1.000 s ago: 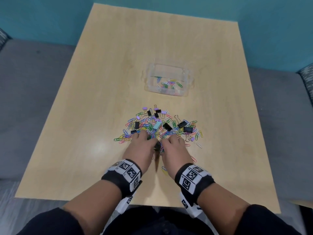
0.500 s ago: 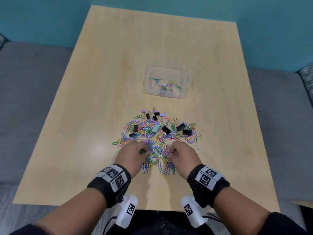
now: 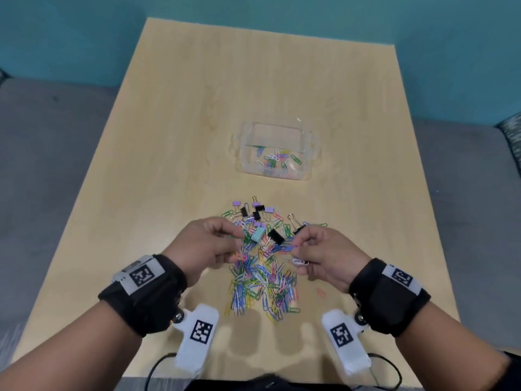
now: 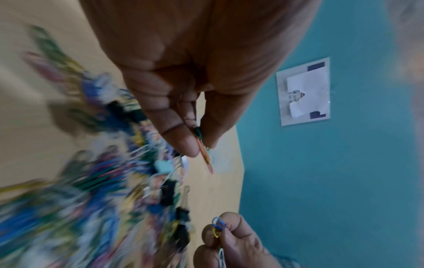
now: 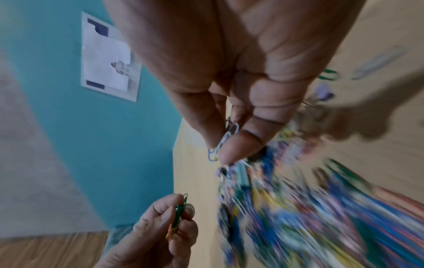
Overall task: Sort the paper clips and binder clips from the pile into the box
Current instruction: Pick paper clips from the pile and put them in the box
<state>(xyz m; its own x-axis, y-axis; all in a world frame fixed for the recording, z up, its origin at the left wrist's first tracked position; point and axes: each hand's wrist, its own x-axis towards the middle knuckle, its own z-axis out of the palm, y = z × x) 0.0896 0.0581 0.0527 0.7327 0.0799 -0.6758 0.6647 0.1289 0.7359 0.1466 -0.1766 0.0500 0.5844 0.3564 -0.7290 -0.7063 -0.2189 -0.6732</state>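
A pile of coloured paper clips and binder clips [image 3: 260, 263] lies on the wooden table [image 3: 174, 136], blurred in both wrist views. Beyond it stands a clear plastic box [image 3: 275, 153] holding several paper clips. My left hand [image 3: 208, 244] hovers over the pile's left side and pinches a few paper clips [image 4: 201, 143], green and orange, between thumb and fingers. Over the right side, my right hand [image 3: 318, 252] pinches a few paper clips [image 5: 226, 139], white and blue among them. Both hands are raised off the table.
Black, lilac and mint binder clips [image 3: 258, 234] sit in the far half of the pile. One stray pink clip [image 3: 321, 292] lies right of the pile. Grey seating flanks the table, and a teal wall with a paper notice [image 4: 304, 93] stands behind.
Both hands have lifted from the near edge of the pile and moved apart, each now carrying a pinch of paper clips. The clips near me are spread out more.
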